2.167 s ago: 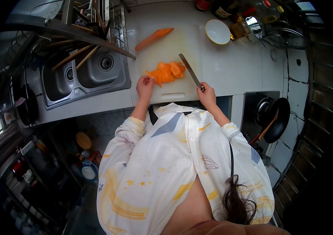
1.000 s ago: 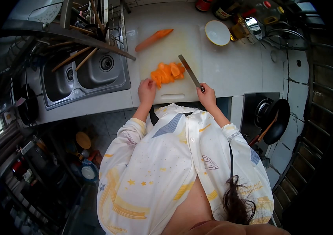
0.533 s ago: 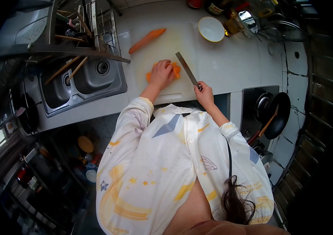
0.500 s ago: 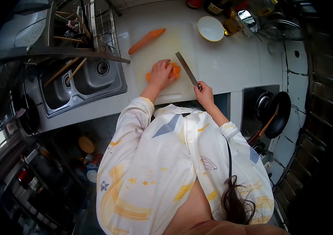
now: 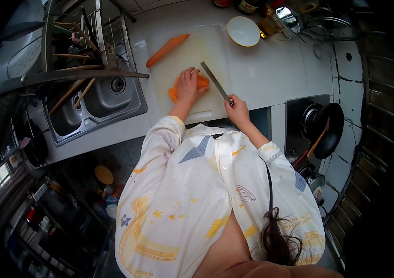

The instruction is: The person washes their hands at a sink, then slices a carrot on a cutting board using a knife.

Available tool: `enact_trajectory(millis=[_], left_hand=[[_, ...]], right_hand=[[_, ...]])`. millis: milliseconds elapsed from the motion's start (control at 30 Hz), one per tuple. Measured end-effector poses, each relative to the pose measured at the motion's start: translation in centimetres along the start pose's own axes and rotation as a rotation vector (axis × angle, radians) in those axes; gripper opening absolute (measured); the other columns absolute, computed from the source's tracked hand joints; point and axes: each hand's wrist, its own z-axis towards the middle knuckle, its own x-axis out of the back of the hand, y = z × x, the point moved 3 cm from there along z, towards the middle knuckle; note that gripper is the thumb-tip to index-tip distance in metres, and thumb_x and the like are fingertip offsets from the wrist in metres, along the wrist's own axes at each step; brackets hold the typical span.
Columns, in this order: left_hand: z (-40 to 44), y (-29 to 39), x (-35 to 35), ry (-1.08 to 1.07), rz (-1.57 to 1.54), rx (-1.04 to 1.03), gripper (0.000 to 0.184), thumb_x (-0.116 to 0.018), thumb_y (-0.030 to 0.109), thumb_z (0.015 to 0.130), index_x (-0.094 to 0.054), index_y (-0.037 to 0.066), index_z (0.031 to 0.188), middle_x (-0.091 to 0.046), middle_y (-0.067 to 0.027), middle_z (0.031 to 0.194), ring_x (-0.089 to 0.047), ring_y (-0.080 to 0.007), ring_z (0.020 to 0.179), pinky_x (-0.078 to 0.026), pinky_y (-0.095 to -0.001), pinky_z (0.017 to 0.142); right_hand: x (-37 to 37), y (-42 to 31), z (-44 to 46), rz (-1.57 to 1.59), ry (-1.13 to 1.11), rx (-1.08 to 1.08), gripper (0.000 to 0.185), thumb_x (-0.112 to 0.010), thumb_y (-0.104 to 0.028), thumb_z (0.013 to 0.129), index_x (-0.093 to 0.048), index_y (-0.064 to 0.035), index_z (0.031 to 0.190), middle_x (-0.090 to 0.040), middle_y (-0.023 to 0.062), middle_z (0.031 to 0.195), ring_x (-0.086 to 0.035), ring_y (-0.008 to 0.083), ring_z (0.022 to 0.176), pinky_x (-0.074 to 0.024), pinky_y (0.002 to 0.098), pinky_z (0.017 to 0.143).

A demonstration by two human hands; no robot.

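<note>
Palm down, my left hand (image 5: 188, 86) curls over a cluster of orange carrot pieces (image 5: 173, 94) on the white cutting board (image 5: 215, 41), partly hiding them. My right hand (image 5: 237, 111) grips a kitchen knife (image 5: 215, 81) by its handle. The blade slants up and to the left, with its edge turned down, just right of the pieces. Whether it touches them or the board I cannot tell. Farther up the board lies a whole peeled carrot (image 5: 167, 50), set diagonally.
A white bowl (image 5: 243, 31) stands beyond the board, near bottles and jars. To the left are a double steel sink (image 5: 113, 99) and a metal dish rack (image 5: 85, 74) jutting over it. A gas stove with a black wok (image 5: 331, 132) is at right.
The view has turned slightly, so the board and sink appear farther left. My left fingers look a little more spread over the carrot pieces. The knife stays beside them.
</note>
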Motion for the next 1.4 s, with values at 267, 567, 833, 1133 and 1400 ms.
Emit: enact_trajectory(millis=[267,567,833,1133,1400], left_hand=[[-3.3,-1.7,0.0,-0.123,-0.015,-0.095,0.041,-0.081,0.023,0.067,-0.061,0.009,0.101,-0.058,-0.0068,0.114,-0.055,-0.0313,0.104,-0.047,-0.0429,0.086],[-1.9,-1.4,0.3,-0.136,-0.055,-0.159,0.02,-0.07,0.009,0.074,-0.065,0.008,0.093,-0.062,-0.0065,0.105,-0.06,-0.0285,0.097,-0.051,-0.0384,0.081],[-1.6,-0.7,-0.8,-0.211,0.021,-0.092,0.032,-0.063,0.008,0.075,-0.061,0.007,0.106,-0.059,-0.0072,0.118,-0.054,-0.0288,0.112,-0.05,-0.0383,0.09],[-0.9,-0.7,-0.7,-0.286,0.055,-0.076,0.032,-0.059,0.006,0.077,-0.061,0.004,0.109,-0.057,-0.0097,0.121,-0.051,-0.0294,0.116,-0.047,-0.0382,0.096],[-1.4,-1.3,-1.6,-0.281,0.156,-0.126,0.03,-0.058,0.01,0.081,-0.061,0.007,0.111,-0.058,-0.0072,0.12,-0.052,-0.0265,0.115,-0.049,-0.0363,0.093]], right_hand=[[-0.9,-1.3,0.1,-0.016,-0.024,0.053,0.026,-0.061,-0.028,0.087,-0.065,-0.0093,0.105,-0.068,0.0178,0.077,-0.066,0.0379,0.074,-0.0521,0.045,0.067],[-0.5,-2.5,0.3,-0.089,-0.016,0.104,0.025,-0.06,-0.027,0.088,-0.065,-0.009,0.106,-0.068,0.0184,0.077,-0.066,0.038,0.074,-0.0525,0.0454,0.066],[0.0,-3.9,-0.2,-0.278,0.04,0.288,0.025,-0.052,-0.023,0.092,-0.065,-0.0069,0.106,-0.068,0.0202,0.08,-0.065,0.0402,0.075,-0.0517,0.0497,0.068],[-1.2,-3.9,1.5,-0.357,0.013,0.3,0.024,-0.049,-0.022,0.094,-0.065,-0.007,0.105,-0.067,0.0226,0.078,-0.065,0.0423,0.074,-0.0514,0.0518,0.068],[-1.3,-4.8,1.8,-0.38,0.011,0.324,0.023,-0.049,-0.022,0.094,-0.064,-0.0059,0.102,-0.066,0.0236,0.078,-0.064,0.0431,0.075,-0.0512,0.0525,0.068]])
